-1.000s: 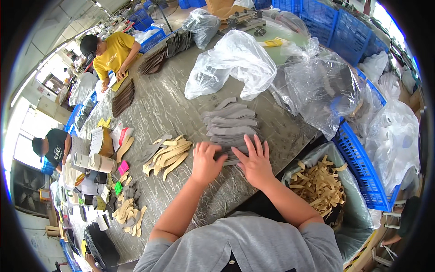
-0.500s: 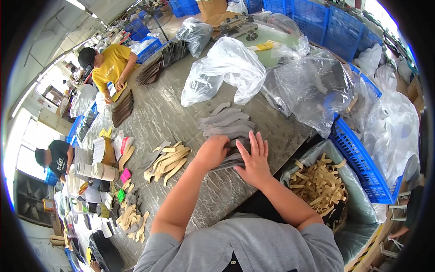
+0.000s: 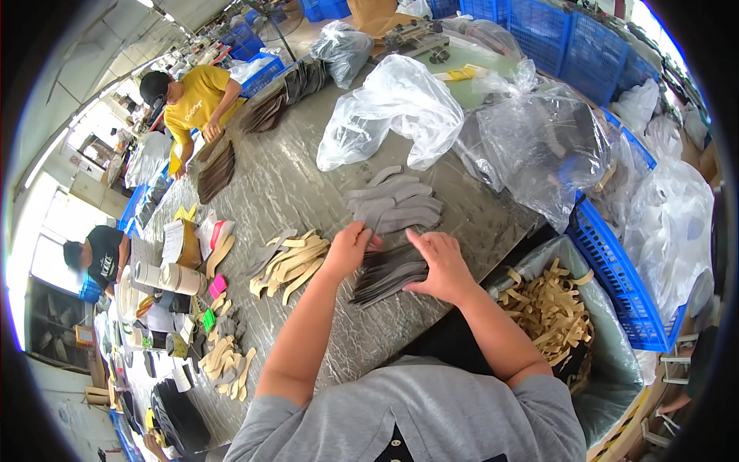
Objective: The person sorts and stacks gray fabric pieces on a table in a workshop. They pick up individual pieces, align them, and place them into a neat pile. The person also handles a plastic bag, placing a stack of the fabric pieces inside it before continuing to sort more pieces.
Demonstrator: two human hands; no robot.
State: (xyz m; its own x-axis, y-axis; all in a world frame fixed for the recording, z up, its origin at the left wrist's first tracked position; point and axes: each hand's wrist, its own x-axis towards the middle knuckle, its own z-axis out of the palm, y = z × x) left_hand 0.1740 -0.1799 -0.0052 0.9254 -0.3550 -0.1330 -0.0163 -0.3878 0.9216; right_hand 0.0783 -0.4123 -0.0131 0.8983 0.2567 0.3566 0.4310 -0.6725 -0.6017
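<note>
A neat stack of dark grey curved strips [image 3: 387, 276] lies on the table between my hands. My left hand [image 3: 350, 248] is at the stack's far left corner with its fingers curled in; whatever they hold is hidden. At the right end, my right hand [image 3: 445, 268] rests against the strips, thumb and fingers apart. Just beyond lies a looser, fanned pile of lighter grey strips [image 3: 394, 202]. Left of my left hand is a heap of tan strips [image 3: 291, 266], with a few grey ones along its edge.
White plastic bags [image 3: 389, 108] and a clear bag [image 3: 531, 142] lie at the back. To the right are a lined bin of tan scraps [image 3: 548, 312] and a blue crate [image 3: 623, 277]. Tape rolls [image 3: 181, 279] stand left. A person in yellow [image 3: 202, 100] handles brown strips across the table.
My hands have drawn apart slightly, the left moving left and the right shifting right, uncovering the dark stack. A gap now separates it from the lighter pile. The view has shifted a little.
</note>
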